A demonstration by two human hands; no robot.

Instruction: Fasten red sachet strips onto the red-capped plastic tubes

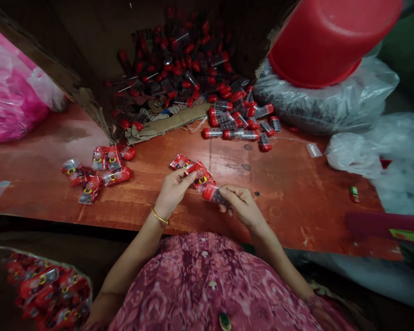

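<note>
Pink plastic bag (14, 101) far left on red-brown table (307, 197). Next, cluster of red packs (105, 178). Left hand (172, 193), gold bangle at wrist, pinches printed red wrapper (200, 174) between thumb and fingers, near table's front edge; more wrappers (179, 161) just behind. Red-capped tube (212, 194) meets wrapper's near end; cannot tell if inside. Right hand (239, 202) grips tube, fingers closed round it. Loose tubes (241, 134) beyond; red tub (327, 46) on clear bag (317, 108), far right.

L hand (170, 193) x1 | R hand (243, 204) x1 | wrapped pkts (113, 158) on tbl (296, 202), 6+ | capped tubes (241, 134), uncountable | tub (331, 39) x1 | bangle (159, 217) x1
</note>
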